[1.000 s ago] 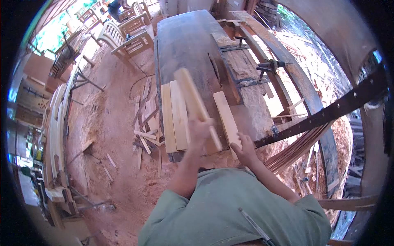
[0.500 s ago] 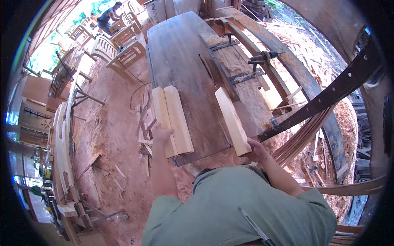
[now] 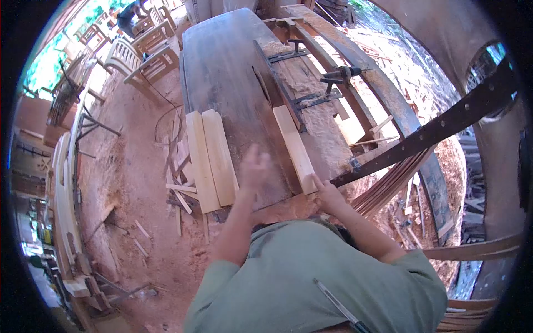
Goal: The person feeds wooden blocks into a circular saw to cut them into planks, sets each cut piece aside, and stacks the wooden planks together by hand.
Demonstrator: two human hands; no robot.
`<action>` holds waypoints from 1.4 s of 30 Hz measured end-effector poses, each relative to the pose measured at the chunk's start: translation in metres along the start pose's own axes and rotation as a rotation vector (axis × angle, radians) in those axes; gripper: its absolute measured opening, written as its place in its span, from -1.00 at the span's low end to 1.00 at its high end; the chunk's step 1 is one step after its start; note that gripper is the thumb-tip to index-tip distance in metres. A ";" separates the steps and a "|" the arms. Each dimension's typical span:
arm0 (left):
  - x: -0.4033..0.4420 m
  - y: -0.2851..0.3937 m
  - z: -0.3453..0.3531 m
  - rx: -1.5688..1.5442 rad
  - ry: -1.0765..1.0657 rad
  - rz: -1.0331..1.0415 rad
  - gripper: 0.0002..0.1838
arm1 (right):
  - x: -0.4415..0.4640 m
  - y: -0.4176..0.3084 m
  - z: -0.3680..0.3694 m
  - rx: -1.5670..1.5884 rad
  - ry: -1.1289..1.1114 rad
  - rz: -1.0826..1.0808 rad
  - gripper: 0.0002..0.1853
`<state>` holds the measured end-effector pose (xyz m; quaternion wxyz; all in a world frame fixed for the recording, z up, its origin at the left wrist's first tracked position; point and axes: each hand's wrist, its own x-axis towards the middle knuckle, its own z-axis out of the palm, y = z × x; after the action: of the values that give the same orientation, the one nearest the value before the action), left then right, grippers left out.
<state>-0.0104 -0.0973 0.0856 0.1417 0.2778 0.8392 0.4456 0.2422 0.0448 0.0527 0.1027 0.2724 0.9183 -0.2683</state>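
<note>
My right hand [image 3: 328, 195] grips the near end of a pale wooden board [image 3: 293, 149], which lies lengthwise on the dark machine table [image 3: 222, 61] beside a raised fence. Over the bare table to its left is my left hand [image 3: 256, 166], smeared by motion and holding no board that I can see; its finger shape is unclear. Two more pale boards, a left one [image 3: 200, 164] and a right one [image 3: 219, 155], lie side by side along the table's left edge, close to my left forearm.
A dark toothed band blade [image 3: 433, 130] slants up at the right, close to my right hand. Clamps [image 3: 330, 83] stand on the sawdust-covered side of the table. Wooden scraps [image 3: 180, 194] litter the floor at left. Chairs [image 3: 125, 58] and a bending person [image 3: 127, 19] are farther back.
My left hand has left the two boards and moved right, over the table. My right hand still holds its board's near end. The whole view has shifted slightly.
</note>
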 end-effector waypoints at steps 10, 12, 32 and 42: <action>0.001 -0.014 0.131 0.185 -0.400 0.269 -0.48 | 0.036 0.012 -0.012 -0.084 0.052 -0.200 -0.14; 0.007 -0.014 0.134 0.185 -0.367 0.253 -0.50 | 0.045 0.009 -0.016 -0.105 0.032 -0.200 -0.14; 0.073 -0.019 0.126 0.172 -0.298 0.274 -0.48 | 0.112 -0.012 -0.049 -0.251 -0.100 -0.142 -0.14; 0.108 -0.024 0.120 0.126 -0.329 0.188 -0.63 | 0.141 -0.027 -0.062 -0.218 -0.088 -0.105 -0.16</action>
<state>-0.0470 0.0362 -0.0011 0.2170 0.4324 0.8012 0.3522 0.1079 0.1225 0.0692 0.1575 0.1992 0.9497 -0.1834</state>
